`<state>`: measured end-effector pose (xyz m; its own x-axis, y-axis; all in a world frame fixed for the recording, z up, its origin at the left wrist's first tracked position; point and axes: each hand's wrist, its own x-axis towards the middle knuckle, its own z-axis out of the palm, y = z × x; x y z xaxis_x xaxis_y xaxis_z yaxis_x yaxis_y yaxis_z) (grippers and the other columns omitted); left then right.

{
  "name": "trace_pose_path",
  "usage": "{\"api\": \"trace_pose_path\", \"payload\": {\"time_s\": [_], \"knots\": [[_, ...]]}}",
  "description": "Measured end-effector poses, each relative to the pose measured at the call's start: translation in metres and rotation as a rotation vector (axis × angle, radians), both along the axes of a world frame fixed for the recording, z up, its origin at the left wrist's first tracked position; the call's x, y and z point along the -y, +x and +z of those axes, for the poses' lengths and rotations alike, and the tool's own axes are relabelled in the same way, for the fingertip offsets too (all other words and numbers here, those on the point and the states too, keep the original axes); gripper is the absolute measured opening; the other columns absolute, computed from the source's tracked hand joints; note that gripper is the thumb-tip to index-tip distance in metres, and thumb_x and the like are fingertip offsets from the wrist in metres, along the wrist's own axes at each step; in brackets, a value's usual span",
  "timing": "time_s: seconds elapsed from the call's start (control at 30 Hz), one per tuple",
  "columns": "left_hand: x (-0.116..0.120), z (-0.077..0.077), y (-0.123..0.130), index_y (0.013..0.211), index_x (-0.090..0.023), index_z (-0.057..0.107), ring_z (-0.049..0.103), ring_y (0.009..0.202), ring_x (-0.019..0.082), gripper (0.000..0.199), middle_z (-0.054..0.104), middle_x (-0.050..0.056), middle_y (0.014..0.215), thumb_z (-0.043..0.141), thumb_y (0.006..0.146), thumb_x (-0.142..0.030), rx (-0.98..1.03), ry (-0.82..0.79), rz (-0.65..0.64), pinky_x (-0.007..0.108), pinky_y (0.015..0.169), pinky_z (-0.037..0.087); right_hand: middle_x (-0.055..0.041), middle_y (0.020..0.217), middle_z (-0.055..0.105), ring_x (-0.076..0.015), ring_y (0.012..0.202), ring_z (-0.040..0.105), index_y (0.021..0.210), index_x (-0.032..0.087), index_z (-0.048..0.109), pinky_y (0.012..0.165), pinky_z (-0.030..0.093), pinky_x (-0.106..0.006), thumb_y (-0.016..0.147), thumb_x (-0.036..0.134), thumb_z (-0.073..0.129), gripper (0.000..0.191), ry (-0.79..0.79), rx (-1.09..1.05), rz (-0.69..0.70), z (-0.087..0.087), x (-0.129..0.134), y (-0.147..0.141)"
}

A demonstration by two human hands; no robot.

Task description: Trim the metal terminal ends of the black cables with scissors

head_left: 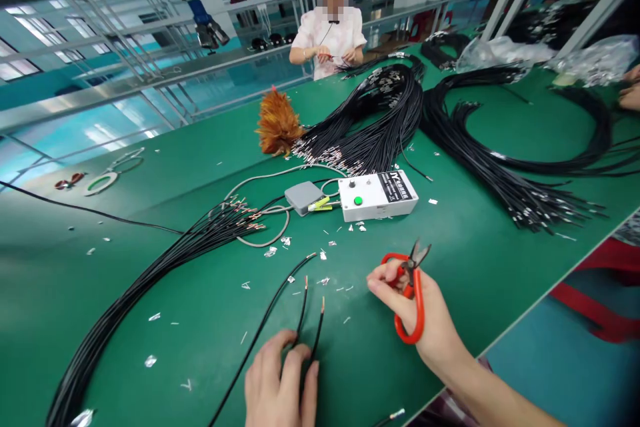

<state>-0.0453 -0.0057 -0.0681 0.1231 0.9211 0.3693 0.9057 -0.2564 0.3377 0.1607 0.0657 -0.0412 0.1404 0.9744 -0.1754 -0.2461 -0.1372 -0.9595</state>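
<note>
My left hand is at the bottom centre, its fingers closed round two black cables whose stripped copper ends point up and away. A third black cable lies just to the left of the fingers, its bare tip further forward. To the right, my right hand holds scissors with red handles; their short blades are spread and point away from me. Beyond both hands stands a white box with a green button, and a grey square piece sits at its left.
Black cable bundles lie at the left, back centre and right on the green table. Foil scraps are scattered about. An orange feathery bunch is at the back. Across the table stands a person; another person's hand shows far right.
</note>
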Motion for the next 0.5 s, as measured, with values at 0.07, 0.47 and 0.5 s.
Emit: {"api": "trace_pose_path", "payload": {"time_s": [0.07, 0.47, 0.5], "knots": [[-0.002, -0.003, -0.012, 0.107, -0.018, 0.054, 0.062, 0.095, 0.032, 0.023, 0.063, 0.016, 0.107, 0.05, 0.086, -0.025, -0.154, -0.013, 0.048, 0.044, 0.074, 0.05, 0.0012, 0.074, 0.062, -0.014, 0.07, 0.056, 0.066, 0.021, 0.044, 0.071, 0.045, -0.028, 0.069, 0.034, 0.075, 0.034, -0.027, 0.02, -0.004, -0.003, -0.001, 0.007], [-0.047, 0.015, -0.062, 0.106, -0.015, 0.051, 0.066, 0.09, 0.025, 0.028, 0.064, 0.013, 0.099, 0.039, 0.09, -0.034, -0.399, -0.141, 0.092, 0.034, 0.076, 0.054, 0.0025, 0.072, 0.06, -0.0126, 0.067, 0.053, 0.069, 0.02, 0.048, 0.069, 0.044, -0.027, 0.069, 0.034, 0.075, 0.031, -0.059, -0.025, 0.037, -0.015, 0.003, 0.018], [-0.055, 0.016, -0.069, 0.103, -0.015, 0.053, 0.067, 0.085, 0.024, 0.026, 0.065, 0.012, 0.093, 0.036, 0.09, -0.03, -0.435, -0.172, 0.105, 0.033, 0.073, 0.054, 0.0026, 0.071, 0.06, -0.0125, 0.066, 0.053, 0.069, 0.02, 0.048, 0.069, 0.044, -0.027, 0.068, 0.034, 0.076, 0.031, -0.054, -0.031, 0.043, -0.014, 0.003, 0.018]]}}
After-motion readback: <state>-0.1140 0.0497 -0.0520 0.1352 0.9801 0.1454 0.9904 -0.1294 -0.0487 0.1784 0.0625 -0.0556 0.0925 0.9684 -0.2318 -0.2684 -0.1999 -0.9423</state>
